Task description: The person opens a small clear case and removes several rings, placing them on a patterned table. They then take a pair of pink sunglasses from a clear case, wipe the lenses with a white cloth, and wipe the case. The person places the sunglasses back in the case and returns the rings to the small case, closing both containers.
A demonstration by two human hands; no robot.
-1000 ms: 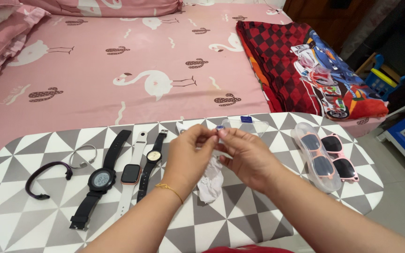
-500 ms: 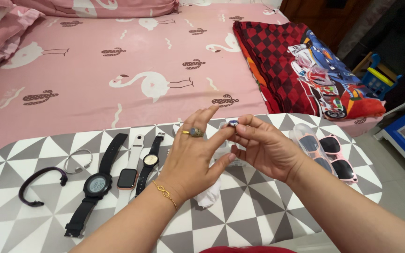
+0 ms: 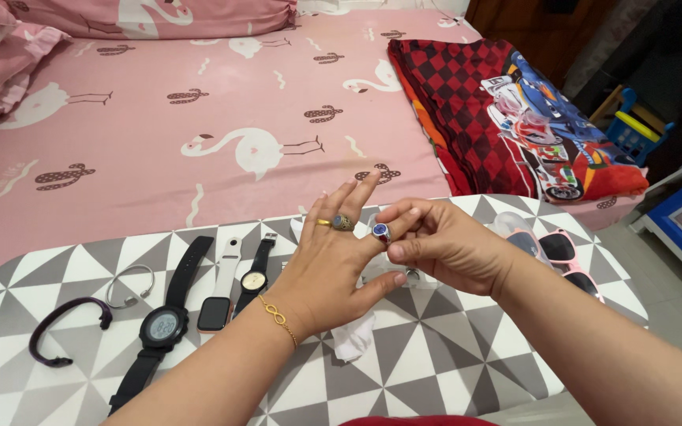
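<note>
My left hand [image 3: 333, 256] is raised over the patterned table [image 3: 436, 371] with its fingers spread. It wears a gold ring [image 3: 343, 222] on one finger and a thin gold bracelet [image 3: 276, 317] on the wrist. My right hand [image 3: 436, 244] pinches a blue-stone ring [image 3: 380, 231] that sits on my left index finger. A crumpled white cloth [image 3: 354, 341] lies on the table under both hands.
On the table's left lie a black digital watch [image 3: 164, 325], a white smartwatch [image 3: 216, 312], a slim black analogue watch [image 3: 254, 280], a silver bangle [image 3: 128, 285] and a dark purple bangle [image 3: 61, 330]. Pink sunglasses [image 3: 570, 264] lie right. Behind is a pink bed [image 3: 199, 118] with a red blanket [image 3: 507, 102].
My left hand has opened and spread its fingers. The blue-stone ring, held between the fingertips before, now sits on the left index finger, with my right hand still on it.
</note>
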